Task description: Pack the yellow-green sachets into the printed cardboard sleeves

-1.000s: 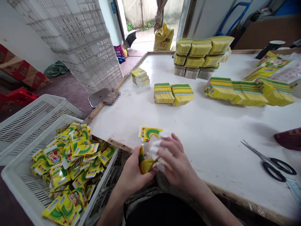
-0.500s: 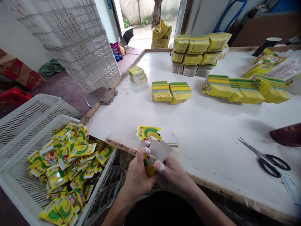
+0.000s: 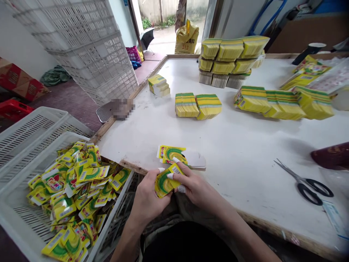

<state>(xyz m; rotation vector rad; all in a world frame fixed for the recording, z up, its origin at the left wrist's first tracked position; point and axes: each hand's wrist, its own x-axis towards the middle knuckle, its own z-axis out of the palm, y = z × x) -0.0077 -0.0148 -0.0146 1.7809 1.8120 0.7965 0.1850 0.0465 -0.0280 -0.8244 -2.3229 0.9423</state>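
Note:
Both hands grip one small yellow and green carton (image 3: 167, 182) just over the table's near edge. My left hand (image 3: 148, 194) is closed around its left end. From the right, my right hand (image 3: 192, 183) pinches the other end, thumb and fingers on either face. White coverings sit on several fingertips. Right behind the hands, flat cartons (image 3: 171, 153) lie on the table, their white flaps pointing right. In the white crate (image 3: 13, 218) to the left is a heap of cartons (image 3: 73, 182) of the same print.
Bundles of flat cartons (image 3: 199, 105) stand mid-table, with a taller stack (image 3: 222, 62) behind and another row (image 3: 283, 103) to the right. Black-handled scissors (image 3: 305, 183) and a dark red object (image 3: 331, 156) lie at right. Stacked white crates (image 3: 89, 47) rise at left. A wooden strip edges the table.
The carton has turned: a pale unprinted flap faced up before, and now its printed yellow face shows. Both hands have shifted grip, the right hand's fingers now lying over the carton's top.

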